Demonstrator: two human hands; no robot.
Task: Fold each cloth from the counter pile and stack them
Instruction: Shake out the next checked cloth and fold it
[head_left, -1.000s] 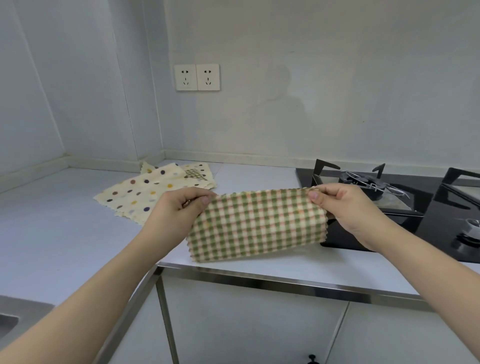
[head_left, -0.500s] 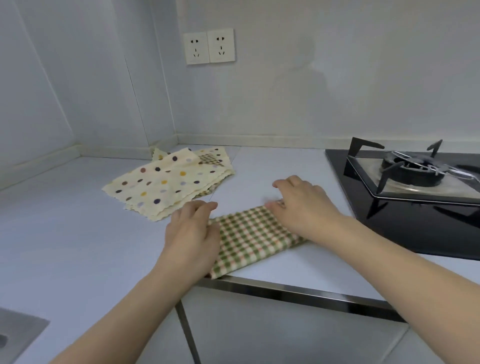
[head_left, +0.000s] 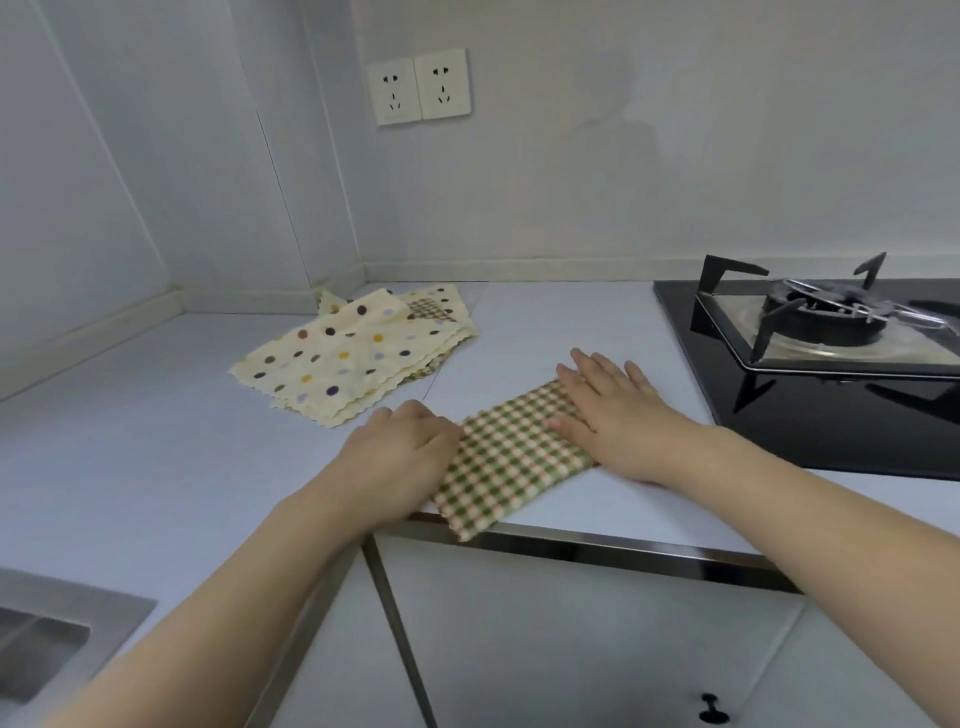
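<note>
A second ago I had the green checked cloth lifted in the air between both hands; now it lies folded on the counter near the front edge, one corner hanging just over the metal trim, and my view has dropped and swung left so the stove sits further right. I judge that this cloth's fold is nearly done and only needs smoothing before it starts the stack. My right hand lies flat with fingers straight and spread, pressing the far right end of the cloth, holding nothing. My left hand rests on the cloth's left edge with the fingers bent down over it; I cannot tell whether they pinch the fabric or only press it. The pile of polka-dot cloths waits unfolded toward the back left corner, near the checked cloth but not touching it, so most of the task remains.
</note>
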